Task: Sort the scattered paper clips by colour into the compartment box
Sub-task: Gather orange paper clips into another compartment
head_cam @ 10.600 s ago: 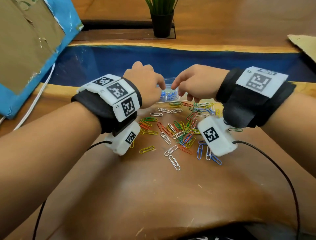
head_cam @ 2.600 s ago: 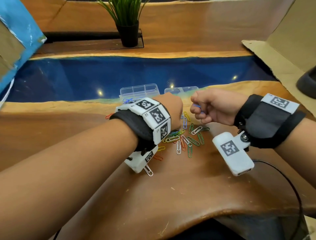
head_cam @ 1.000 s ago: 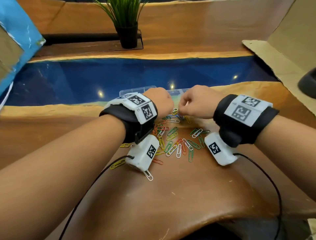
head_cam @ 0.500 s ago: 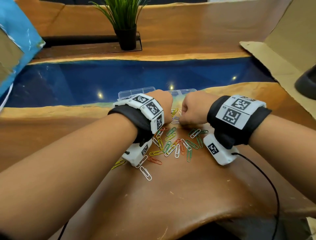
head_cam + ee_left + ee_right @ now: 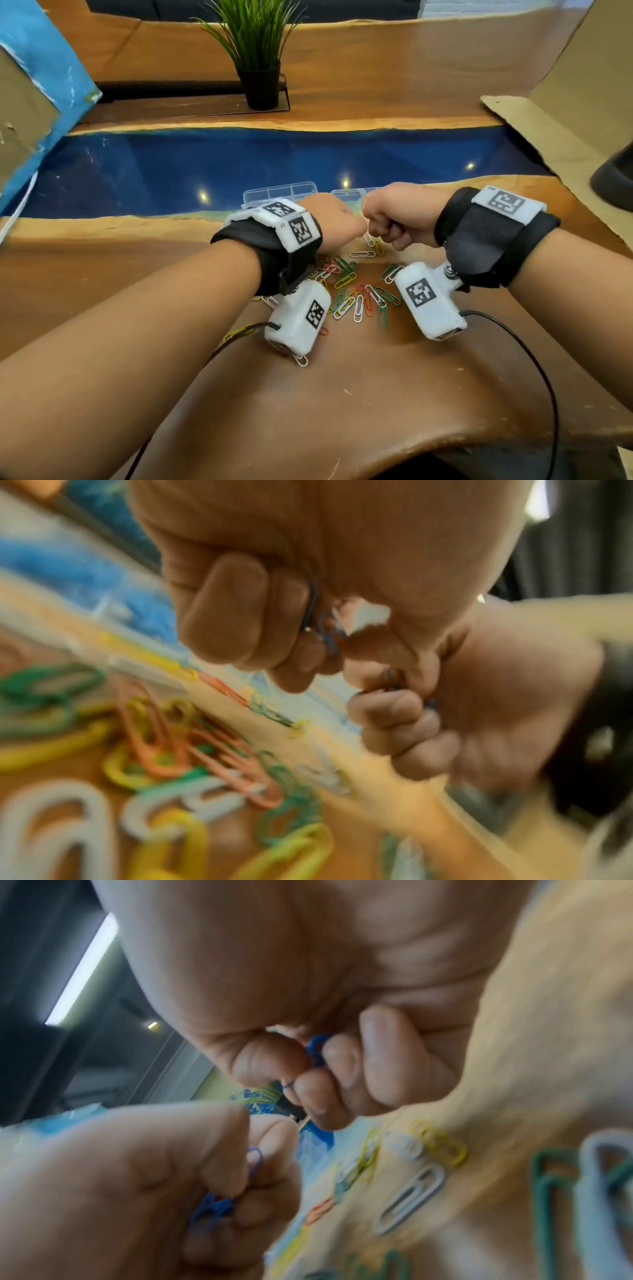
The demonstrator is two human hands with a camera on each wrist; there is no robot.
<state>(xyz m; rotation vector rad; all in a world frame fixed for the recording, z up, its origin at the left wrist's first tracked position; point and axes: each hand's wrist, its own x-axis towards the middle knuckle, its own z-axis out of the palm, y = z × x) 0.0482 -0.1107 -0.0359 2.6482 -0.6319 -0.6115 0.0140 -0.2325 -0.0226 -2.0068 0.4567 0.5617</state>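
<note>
Left hand (image 5: 337,224) and right hand (image 5: 394,219), each fisted round blue clips (image 5: 316,1049), now lifted off pile (image 5: 356,294), knuckles nearly touching; judged next: drop blues into compartment box (image 5: 281,192) just beyond.

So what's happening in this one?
A person is sorting coloured paper clips on a wooden table. The left hand and the right hand are both curled, each holding blue clips in its fingers, fists close together above the loose pile. The clear compartment box sits just beyond the hands. Green, yellow, white and orange-red clips remain scattered on the table.
</note>
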